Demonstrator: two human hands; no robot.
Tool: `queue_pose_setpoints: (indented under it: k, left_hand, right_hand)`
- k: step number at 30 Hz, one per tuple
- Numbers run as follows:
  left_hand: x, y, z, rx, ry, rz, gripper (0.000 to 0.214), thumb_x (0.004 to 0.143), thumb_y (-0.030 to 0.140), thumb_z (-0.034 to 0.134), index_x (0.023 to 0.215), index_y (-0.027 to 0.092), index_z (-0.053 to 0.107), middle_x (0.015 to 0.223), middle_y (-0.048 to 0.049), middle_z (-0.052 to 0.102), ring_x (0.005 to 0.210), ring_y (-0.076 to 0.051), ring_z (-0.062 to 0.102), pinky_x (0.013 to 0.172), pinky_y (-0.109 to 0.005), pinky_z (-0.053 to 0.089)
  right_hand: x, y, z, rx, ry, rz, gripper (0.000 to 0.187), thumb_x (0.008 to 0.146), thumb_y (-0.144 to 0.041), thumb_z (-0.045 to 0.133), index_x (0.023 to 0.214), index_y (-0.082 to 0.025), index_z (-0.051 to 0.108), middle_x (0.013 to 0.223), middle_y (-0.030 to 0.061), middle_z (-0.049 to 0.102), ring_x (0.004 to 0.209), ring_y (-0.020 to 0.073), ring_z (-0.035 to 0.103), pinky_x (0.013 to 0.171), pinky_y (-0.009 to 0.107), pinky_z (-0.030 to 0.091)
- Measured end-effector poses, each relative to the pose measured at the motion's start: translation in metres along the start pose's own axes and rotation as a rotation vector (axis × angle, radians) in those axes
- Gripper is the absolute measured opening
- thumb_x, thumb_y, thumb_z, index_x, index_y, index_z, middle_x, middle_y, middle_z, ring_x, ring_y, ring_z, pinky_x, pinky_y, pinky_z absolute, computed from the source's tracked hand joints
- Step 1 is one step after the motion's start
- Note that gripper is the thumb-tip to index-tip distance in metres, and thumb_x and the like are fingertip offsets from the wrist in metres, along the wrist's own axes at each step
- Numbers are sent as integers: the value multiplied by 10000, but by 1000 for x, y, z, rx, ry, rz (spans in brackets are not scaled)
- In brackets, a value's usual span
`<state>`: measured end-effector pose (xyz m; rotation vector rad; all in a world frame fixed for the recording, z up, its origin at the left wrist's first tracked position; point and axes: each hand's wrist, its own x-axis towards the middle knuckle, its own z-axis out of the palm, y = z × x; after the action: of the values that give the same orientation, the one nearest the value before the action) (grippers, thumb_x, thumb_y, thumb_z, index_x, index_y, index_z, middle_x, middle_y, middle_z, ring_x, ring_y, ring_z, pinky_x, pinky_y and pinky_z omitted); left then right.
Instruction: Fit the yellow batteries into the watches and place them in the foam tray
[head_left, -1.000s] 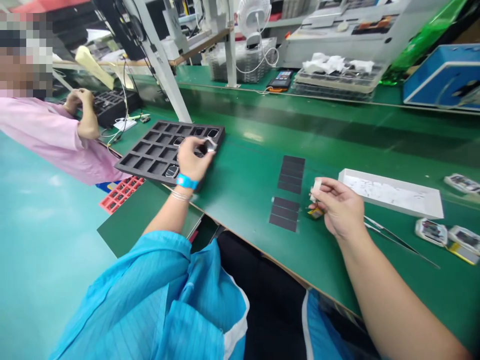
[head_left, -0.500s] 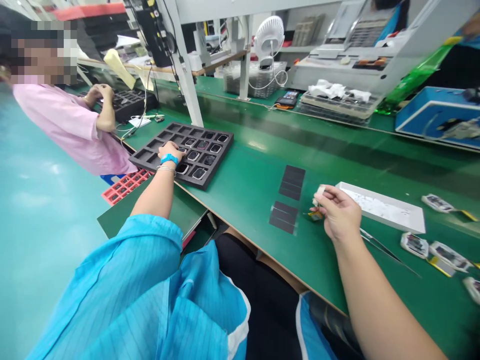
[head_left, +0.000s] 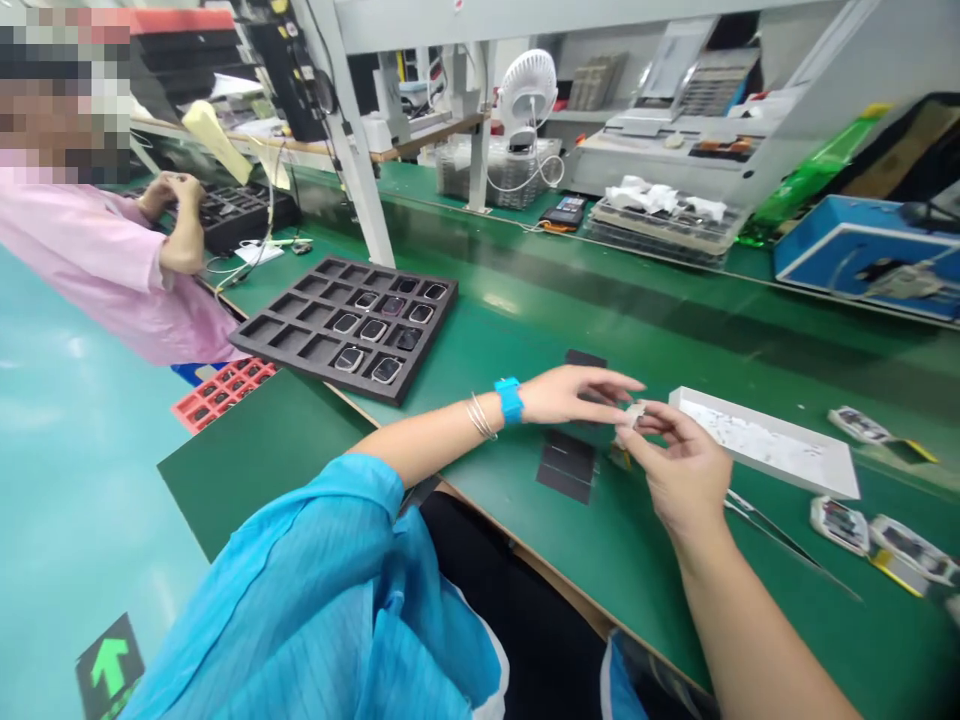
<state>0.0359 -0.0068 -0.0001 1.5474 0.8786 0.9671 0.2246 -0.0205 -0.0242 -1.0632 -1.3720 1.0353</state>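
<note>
**Small whitish part (head_left: 635,412) pinched above the worktop (head_left: 510,330)**

Our right grip (head_left: 686,480) pinches the part between thumb and fingers, with a yellow strip (head_left: 621,456) just below it. Our left grip (head_left: 574,393) has its thumb and forefinger parted, holding nothing that we can see. The part lies at its fingertips, on its right side; we cannot tell whether they touch, nor which way the part's long axis runs. The right grip is nearer, already on it. A dark sheet (head_left: 568,467) lies on the worktop near our left grip
</note>
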Motion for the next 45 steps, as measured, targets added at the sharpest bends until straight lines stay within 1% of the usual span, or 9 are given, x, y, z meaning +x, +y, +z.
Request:
queue_pose_setpoints:
  k: [3,7,9,13,19,24,29,39,45]
  left_hand:
    - [-1,-12,22,-337,-32,-128,455,751,220,808,1189,160,698,1115,-100,744,1024,-214,706,960,-399,548]
    - [-13,-19,22,-544,48,-207,641,575,250,925,1167,134,710,1097,-90,730,1004,-198,687,1033,-427,486]
    - [-14,-19,21,-647,105,-256,641,558,269,931,1148,136,716,1055,-83,722,965,-191,684,1026,-453,477]
    - [-10,-20,23,-796,150,-344,606,554,242,915,1116,144,713,982,-55,698,873,-161,671,974,-475,491]
    - [-11,-23,25,-665,204,-217,609,479,224,934,1025,118,688,980,-35,657,913,-143,636,1019,-452,454]
    - [-11,-27,27,-598,236,-100,612,436,213,948,958,125,641,974,-36,653,921,-152,634,984,-431,474]
    - [-11,-26,27,-526,234,-67,629,436,242,953,951,128,611,924,-21,642,916,-160,643,963,-425,481]
    - [-14,-19,29,-357,268,-29,585,480,285,931,941,130,606,959,-20,638,922,-154,634,932,-395,487]
    - [-13,-23,27,-309,274,-1,606,479,317,936,958,127,617,969,-30,653,930,-163,640,930,-385,480]
  right_hand:
    - [-6,-2,0,-156,11,-101,382,637,-332,823,992,-241,712,921,30,692,747,164,673,661,324,634]
    - [-12,1,3,-250,64,-205,501,647,-376,855,1077,-242,637,946,44,712,791,212,718,701,387,645]
    - [-13,4,3,-250,32,-200,546,629,-406,885,1073,-247,611,997,58,731,847,242,734,765,441,647]
    - [-11,9,-2,-274,-111,-136,282,800,-431,768,999,-249,685,1123,73,740,959,256,737,901,501,614]
    - [-6,11,-7,-497,-93,-361,96,871,-326,704,943,-278,747,1051,45,755,996,286,719,928,516,573]
    - [-6,7,-5,-510,-99,-463,69,864,-251,714,917,-266,755,968,40,776,904,257,744,843,436,591]
    - [-8,2,-5,-508,-120,-521,111,858,-174,711,927,-246,760,990,70,783,909,250,748,849,429,590]
    - [-8,2,-2,-510,-82,-518,76,831,-183,730,863,-248,756,944,40,793,877,243,767,818,399,621]
    - [-6,6,-7,-527,-150,-492,100,850,-216,718,925,-258,769,1009,34,790,933,236,763,869,387,616]
